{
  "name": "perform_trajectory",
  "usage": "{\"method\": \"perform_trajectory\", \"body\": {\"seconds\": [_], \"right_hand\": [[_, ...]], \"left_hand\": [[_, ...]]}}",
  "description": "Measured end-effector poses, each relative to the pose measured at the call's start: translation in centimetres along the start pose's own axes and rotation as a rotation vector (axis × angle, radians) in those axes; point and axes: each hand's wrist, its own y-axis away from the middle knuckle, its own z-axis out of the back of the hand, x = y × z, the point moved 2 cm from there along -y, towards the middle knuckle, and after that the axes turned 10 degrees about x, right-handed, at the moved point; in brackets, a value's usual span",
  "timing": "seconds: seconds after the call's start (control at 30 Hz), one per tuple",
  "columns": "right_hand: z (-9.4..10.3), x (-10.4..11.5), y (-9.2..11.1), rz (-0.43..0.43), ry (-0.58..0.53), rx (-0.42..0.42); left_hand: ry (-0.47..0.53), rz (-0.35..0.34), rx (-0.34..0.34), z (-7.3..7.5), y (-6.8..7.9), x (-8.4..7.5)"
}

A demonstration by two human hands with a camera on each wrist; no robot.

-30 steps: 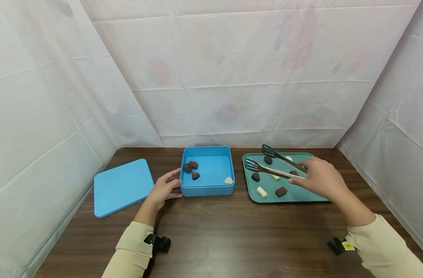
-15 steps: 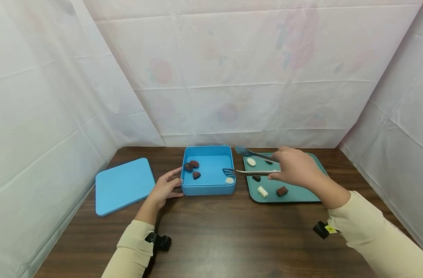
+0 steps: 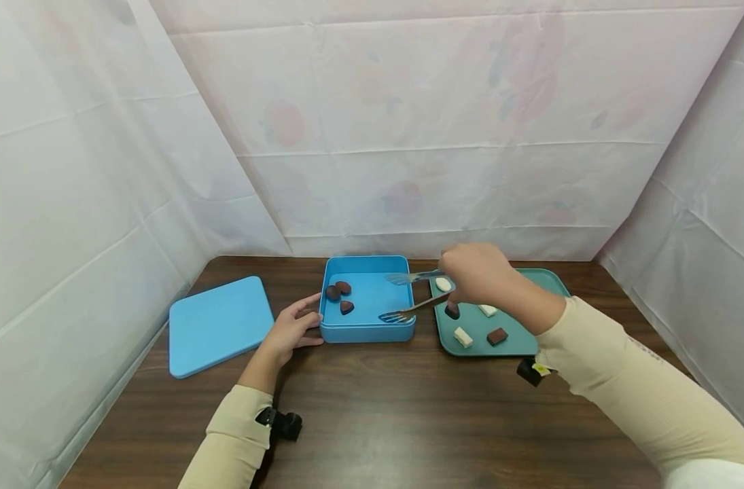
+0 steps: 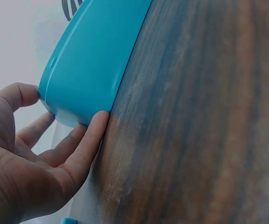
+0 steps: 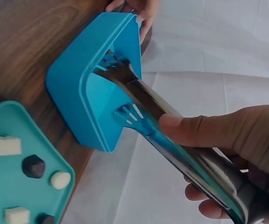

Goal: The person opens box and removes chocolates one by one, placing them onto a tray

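Note:
My right hand (image 3: 478, 275) grips metal serving tongs (image 5: 148, 100) with slotted heads. Both heads reach over the right part of a blue square box (image 3: 367, 334) and stand apart; no piece shows between them. Inside the box, three brown chocolates (image 3: 346, 308) lie at the left. My left hand (image 3: 291, 331) touches the box's left side with its fingertips, thumb at the rim, as the left wrist view (image 4: 55, 163) shows. On a green tray (image 3: 512, 350) to the right lie white chocolates (image 3: 463, 337), dark ones (image 5: 33, 166) and a brown block (image 3: 497, 336). My right forearm hides part of the tray.
A flat blue lid (image 3: 221, 326) lies left of the box on the dark wooden table (image 3: 372, 414). White cloth sheets (image 3: 408, 122) hang behind and at both sides.
My right hand has carried the tongs leftward from over the tray to over the box. The white chocolate in the box's right front corner is now covered by a tong head. Left hand stays.

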Motion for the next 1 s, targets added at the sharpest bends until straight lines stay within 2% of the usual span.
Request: {"method": "perform_trajectory", "body": {"seconds": [0.27, 0.47, 0.6, 0.8, 1.0], "right_hand": [[1.7, 1.6, -2.1, 0.049, 0.148, 0.064], [1.5, 3.4, -3.1, 0.12, 0.31, 0.005], [1.2, 4.4, -3.7, 0.131, 0.401, -0.014], [0.6, 5.3, -4.1, 0.123, 0.46, 0.019], [0.3, 5.2, -4.0, 0.12, 0.485, 0.011]], "left_hand": [[-0.004, 0.013, -0.02, -0.1, 0.2, -0.2], [0.007, 0.013, -0.012, -0.2, 0.3, -0.2], [0.004, 0.019, -0.017, -0.2, 0.4, -0.2], [0.006, 0.02, -0.018, -0.2, 0.4, -0.2], [0.006, 0.022, -0.02, -0.3, 0.5, -0.1]]}}
